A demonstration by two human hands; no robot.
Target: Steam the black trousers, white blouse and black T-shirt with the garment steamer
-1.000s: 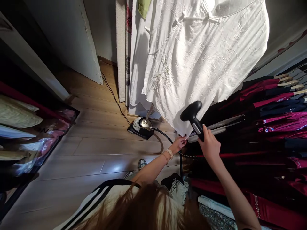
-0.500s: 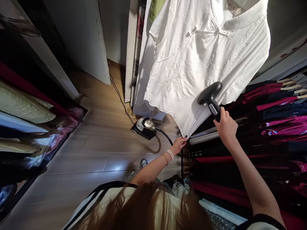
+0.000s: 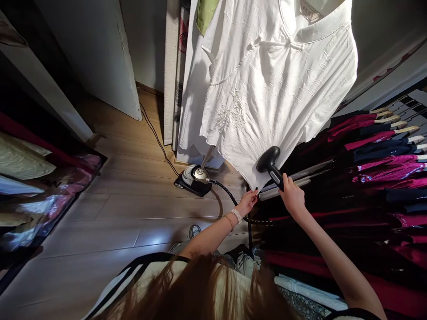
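A white blouse (image 3: 267,89) with knotted buttons and a beaded patch hangs in front of me. My left hand (image 3: 247,202) pinches its bottom hem corner and holds the cloth taut toward me. In my right hand (image 3: 292,195) is the handle of a black garment steamer head (image 3: 268,161). The head's face rests on or very near the blouse, a little above the pinched corner. On the floor stands the steamer base (image 3: 192,180), with a pole rising from it and a black hose (image 3: 227,192) running behind my left hand.
Dark and magenta clothes on wooden hangers (image 3: 383,138) crowd the right side. Bagged garments (image 3: 60,195) hang at the left. Past the base, a power cord (image 3: 155,135) crosses the wooden floor (image 3: 120,173) near a white door panel (image 3: 100,58).
My right hand has brought the steamer head down and left along the blouse, closer to the hem corner. The left hand keeps its pinch. The whole view has shifted slightly.
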